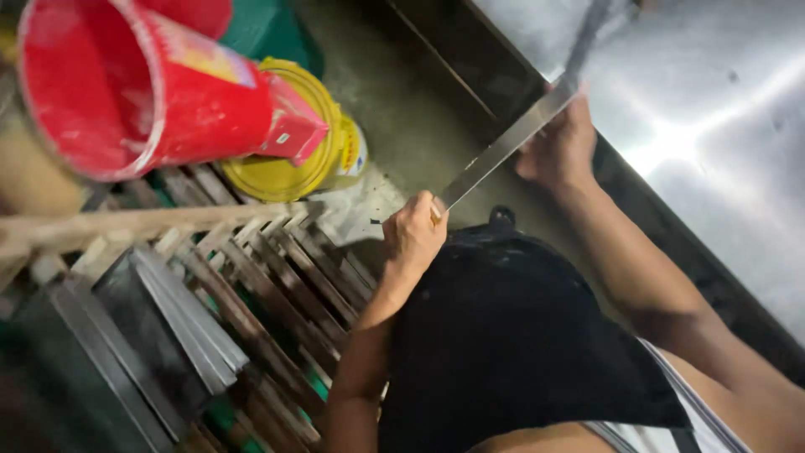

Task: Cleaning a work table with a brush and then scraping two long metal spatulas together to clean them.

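Observation:
A long flat metal strip [495, 155] runs diagonally from the centre up to the top right. My left hand [413, 233] is closed around its lower end. My right hand [560, 147] grips it higher up, beside the edge of a shiny steel sheet [713, 126]. Below my hands lies the black cloth [503, 335] over my lap.
A red plastic bucket [126, 84] lies tipped on a yellow tin [293, 159] at the upper left. A wooden slatted pallet [268, 277] fills the left side, with several grey metal strips [184, 319] stacked on it. Concrete floor [402, 109] lies between.

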